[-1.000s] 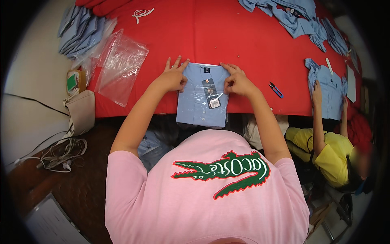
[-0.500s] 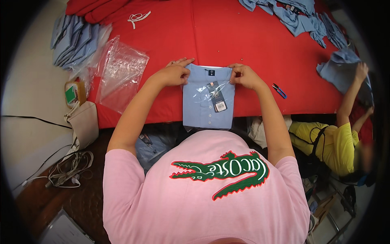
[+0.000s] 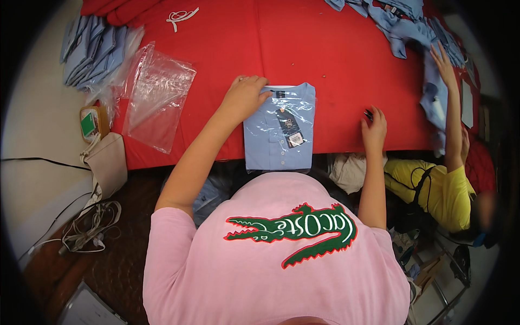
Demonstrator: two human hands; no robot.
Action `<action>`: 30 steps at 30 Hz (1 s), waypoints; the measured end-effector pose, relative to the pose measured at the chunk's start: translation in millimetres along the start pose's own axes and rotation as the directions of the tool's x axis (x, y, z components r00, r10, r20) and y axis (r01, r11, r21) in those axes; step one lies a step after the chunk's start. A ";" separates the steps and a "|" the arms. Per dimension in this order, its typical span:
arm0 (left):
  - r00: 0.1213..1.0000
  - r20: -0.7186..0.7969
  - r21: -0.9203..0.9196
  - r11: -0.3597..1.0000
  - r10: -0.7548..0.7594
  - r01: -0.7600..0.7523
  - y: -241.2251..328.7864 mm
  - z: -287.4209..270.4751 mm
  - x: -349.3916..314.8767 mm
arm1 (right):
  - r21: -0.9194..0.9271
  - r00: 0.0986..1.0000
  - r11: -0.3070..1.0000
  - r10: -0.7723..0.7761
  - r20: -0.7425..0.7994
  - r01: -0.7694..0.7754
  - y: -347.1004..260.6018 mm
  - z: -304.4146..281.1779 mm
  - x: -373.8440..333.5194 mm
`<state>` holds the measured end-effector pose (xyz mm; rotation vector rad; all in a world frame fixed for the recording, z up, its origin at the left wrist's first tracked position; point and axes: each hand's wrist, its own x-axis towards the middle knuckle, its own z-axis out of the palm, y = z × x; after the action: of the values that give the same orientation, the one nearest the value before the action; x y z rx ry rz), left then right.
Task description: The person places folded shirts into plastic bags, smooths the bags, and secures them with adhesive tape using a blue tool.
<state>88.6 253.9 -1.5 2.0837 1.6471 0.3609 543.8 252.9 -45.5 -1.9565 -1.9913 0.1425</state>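
Note:
A folded light-blue shirt [image 3: 265, 135] with a row of buttons and a dark hang tag [image 3: 291, 128] lies in a clear plastic bag at the table's front edge. My left hand [image 3: 245, 98] is closed at the bag's upper left corner, its thumb over the collar. Off to the right, my right hand [image 3: 375, 130] reaches down to the red cloth with thumb and fingers apart. It covers most of a pair of thread snips [image 3: 369, 115]; only a dark tip shows beside the fingers.
An empty clear bag [image 3: 160, 97] lies left of the shirt. Beyond it are stacked folded blue shirts [image 3: 92, 51] and a box with a green item [image 3: 89, 123]. Loose blue garments [image 3: 403, 32] lie at the far right, where a person in yellow [image 3: 447, 187] handles one.
My right hand has left the bag's upper right corner and moved right, over the snips. My left hand has shifted slightly inward on the bag. The co-worker's arm has stretched farther away.

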 end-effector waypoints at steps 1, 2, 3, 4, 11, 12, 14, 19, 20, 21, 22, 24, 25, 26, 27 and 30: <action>1.000 -0.006 -0.007 1.000 -0.005 0.005 2.3 6.4 -0.8 | -0.077 0.997 0.996 0.058 0.042 -0.055 12.8 -6.0 -10.9; 1.000 -0.011 -0.014 1.000 -0.009 0.009 6.8 11.3 -3.5 | -0.097 1.000 0.995 -0.002 0.013 0.004 25.4 -6.9 -18.5; 1.000 -0.016 -0.021 1.000 -0.015 0.014 10.5 15.3 -6.4 | -0.120 1.000 0.993 0.013 0.025 -0.010 36.5 -5.6 -26.0; 1.000 -0.003 -0.030 0.999 -0.013 0.012 14.3 17.9 -7.4 | -0.142 0.999 0.990 0.034 0.037 -0.028 40.2 -5.2 -31.6; 0.999 -0.004 -0.117 0.992 0.043 -0.043 30.0 35.6 -46.5 | -0.118 0.993 0.992 -0.048 -0.112 0.034 41.5 14.3 -29.4; 0.999 -0.022 -0.118 0.992 0.038 -0.040 30.4 40.4 -52.9 | -0.095 0.990 0.995 -0.053 -0.129 0.041 39.5 15.9 -29.1; 0.997 -0.076 -0.145 0.989 0.027 -0.038 33.7 45.3 -58.8 | -0.062 0.986 0.997 -0.065 -0.154 0.056 39.9 16.6 -27.6; 0.985 -0.121 -0.236 0.968 -0.120 0.089 35.8 49.9 -49.5 | 0.112 0.990 0.994 0.018 -0.137 -0.003 35.2 14.6 -23.7; 0.973 -0.091 -0.267 0.947 -0.211 0.180 38.1 49.4 -42.0 | 0.185 0.986 0.983 0.024 -0.163 0.007 29.5 15.7 -19.1; 0.953 -0.058 -0.297 0.916 -0.299 0.270 39.7 48.1 -34.7 | 0.256 0.982 0.966 0.031 -0.188 0.019 21.4 20.9 -13.1; 0.952 -0.069 -0.247 0.930 -0.298 0.273 40.6 47.2 -26.2 | 0.323 0.976 0.946 0.046 -0.214 0.027 8.4 23.5 -8.1; 0.953 -0.091 -0.149 0.950 -0.291 0.276 39.1 48.1 -9.5 | 0.795 0.958 0.553 0.261 0.118 -0.249 -27.0 35.4 0.1; 0.962 -0.166 -0.091 0.975 -0.216 0.203 34.4 51.8 -5.2 | 0.831 0.954 0.478 0.228 0.193 -0.283 -60.9 31.8 6.3; 0.962 -0.237 -0.031 0.991 -0.137 0.133 28.0 58.3 -2.9 | 0.857 0.946 0.406 0.187 0.264 -0.319 -98.0 24.2 13.8; 0.953 -0.300 0.031 0.998 -0.049 0.061 23.4 62.7 0.5 | 0.872 0.931 0.328 0.131 0.340 -0.365 -124.3 22.2 17.8; 0.933 -0.336 0.153 0.985 0.131 -0.083 14.3 64.4 9.5 | 0.827 0.877 0.364 -0.054 0.478 -0.429 -173.4 38.4 23.1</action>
<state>133.4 248.3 -50.5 2.3218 1.7983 0.7043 367.4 274.5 -24.1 -1.3561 -1.2585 1.5433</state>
